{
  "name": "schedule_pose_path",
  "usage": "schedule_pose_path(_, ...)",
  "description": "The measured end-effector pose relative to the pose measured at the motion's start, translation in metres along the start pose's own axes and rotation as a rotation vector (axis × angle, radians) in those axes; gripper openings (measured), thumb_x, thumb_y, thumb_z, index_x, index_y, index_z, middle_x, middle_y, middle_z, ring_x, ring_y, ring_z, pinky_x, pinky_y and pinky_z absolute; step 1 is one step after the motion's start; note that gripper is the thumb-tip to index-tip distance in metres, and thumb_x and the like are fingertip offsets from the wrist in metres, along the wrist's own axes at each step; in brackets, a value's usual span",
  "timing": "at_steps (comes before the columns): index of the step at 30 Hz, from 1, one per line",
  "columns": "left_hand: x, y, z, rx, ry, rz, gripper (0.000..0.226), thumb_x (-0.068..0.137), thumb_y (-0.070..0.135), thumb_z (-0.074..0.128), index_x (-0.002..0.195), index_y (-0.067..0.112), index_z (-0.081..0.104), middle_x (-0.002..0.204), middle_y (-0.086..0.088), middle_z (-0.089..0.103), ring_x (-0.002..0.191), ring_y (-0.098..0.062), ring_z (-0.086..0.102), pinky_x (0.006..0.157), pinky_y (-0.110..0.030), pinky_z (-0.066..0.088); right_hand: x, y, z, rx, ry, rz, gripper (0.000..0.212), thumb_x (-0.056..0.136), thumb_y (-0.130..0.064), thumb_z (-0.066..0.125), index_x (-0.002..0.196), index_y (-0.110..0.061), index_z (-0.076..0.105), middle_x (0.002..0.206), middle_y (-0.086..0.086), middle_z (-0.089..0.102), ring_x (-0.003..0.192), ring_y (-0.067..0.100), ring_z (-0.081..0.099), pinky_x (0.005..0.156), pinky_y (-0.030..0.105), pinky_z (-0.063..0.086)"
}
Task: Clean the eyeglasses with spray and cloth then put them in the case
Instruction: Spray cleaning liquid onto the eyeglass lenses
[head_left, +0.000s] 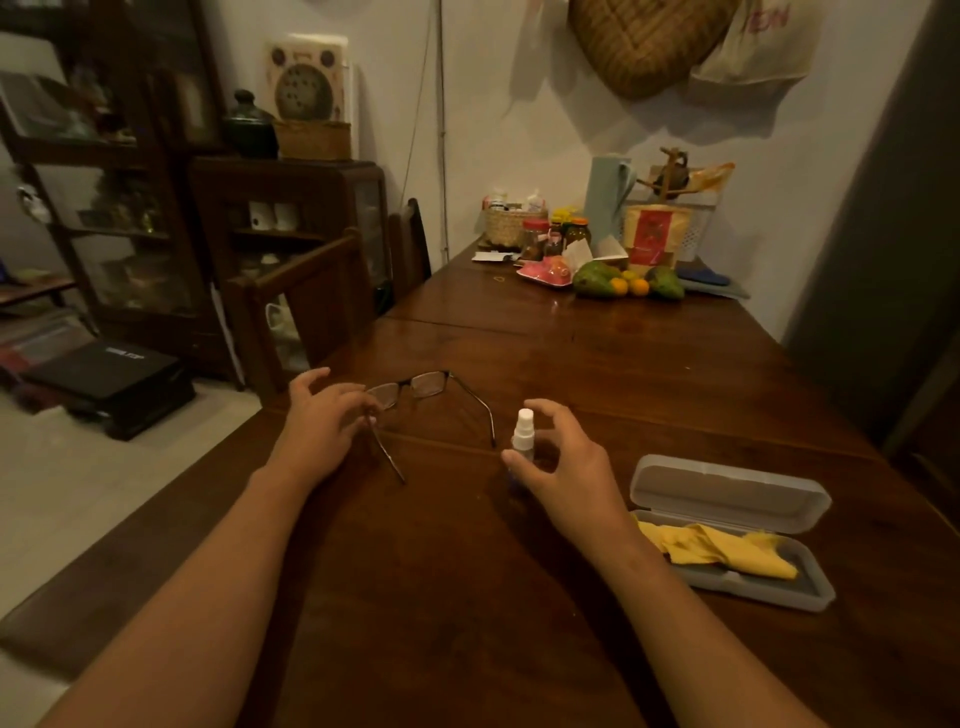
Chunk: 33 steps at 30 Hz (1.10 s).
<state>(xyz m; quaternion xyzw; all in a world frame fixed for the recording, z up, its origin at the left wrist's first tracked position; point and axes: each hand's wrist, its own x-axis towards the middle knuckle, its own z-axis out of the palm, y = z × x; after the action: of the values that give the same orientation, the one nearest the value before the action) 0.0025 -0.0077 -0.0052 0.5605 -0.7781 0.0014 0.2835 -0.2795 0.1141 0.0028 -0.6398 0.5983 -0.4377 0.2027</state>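
The dark, thin-rimmed rectangular eyeglasses (423, 384) lie lenses-away on the brown wooden tabletop (571, 364), towards its left edge, with both arms unfolded and pointing back at me. My left hand (322, 421) pinches the frame where the near arm meets the lens, the other fingers lifted clear. My right hand (566, 462) cups round the small clear spray bottle (523, 428) with the white nozzle, which stands just right of the other arm's tip. My thumb is against it, but I cannot tell whether my fingers have closed.

The frame looks light, springy and easy to bend, and the lenses will smear. I would hold it by the hinge or bridge, never the glass or an arm tip. The bottle is light and tippy, so I would grip it round the body.

Near the right edge sits the open grey plastic case (727, 491), with the soft yellow cloth (722, 551) crumpled inside.
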Motion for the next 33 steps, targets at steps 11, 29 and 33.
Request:
schedule_pose_path(11, -0.006, 0.036, -0.013, -0.203, 0.219, 0.109, 0.020, 0.071, 0.021, 0.080, 0.091, 0.025, 0.077, 0.106, 0.015, 0.067, 0.141, -0.026, 0.022, 0.112, -0.046, 0.019, -0.003, -0.006, -0.002, 0.296, -0.153, 0.035, 0.014, 0.100, -0.043, 0.050, 0.114, -0.045, 0.051, 0.099, -0.010, 0.066, 0.086, 0.003, 0.068, 0.074, 0.023, 0.050)
schedule_pose_path(29, -0.017, 0.107, -0.036, -0.829, 0.243, -0.372, 0.021, 0.070, 0.032, 0.080, 0.089, 0.025, 0.076, 0.082, 0.004, 0.075, 0.077, -0.006, 0.072, 0.070, -0.028, 0.058, -0.002, 0.000, -0.010, 0.389, -0.033, 0.053, 0.045, 0.093, -0.023, 0.056, 0.114, -0.062, 0.050, 0.067, 0.002, 0.067, 0.048, 0.009, 0.056, 0.046, 0.023, 0.046)
schedule_pose_path(33, -0.019, 0.114, -0.037, -0.889, 0.233, -0.326, 0.018, 0.072, 0.037, 0.076, 0.087, 0.027, 0.075, 0.076, 0.004, 0.076, 0.075, -0.007, 0.073, 0.066, -0.026, 0.059, -0.002, 0.001, -0.009, 0.300, -0.020, 0.057, 0.044, 0.092, -0.024, 0.056, 0.112, -0.062, 0.048, 0.073, 0.005, 0.066, 0.050, 0.008, 0.057, 0.044, 0.022, 0.046)
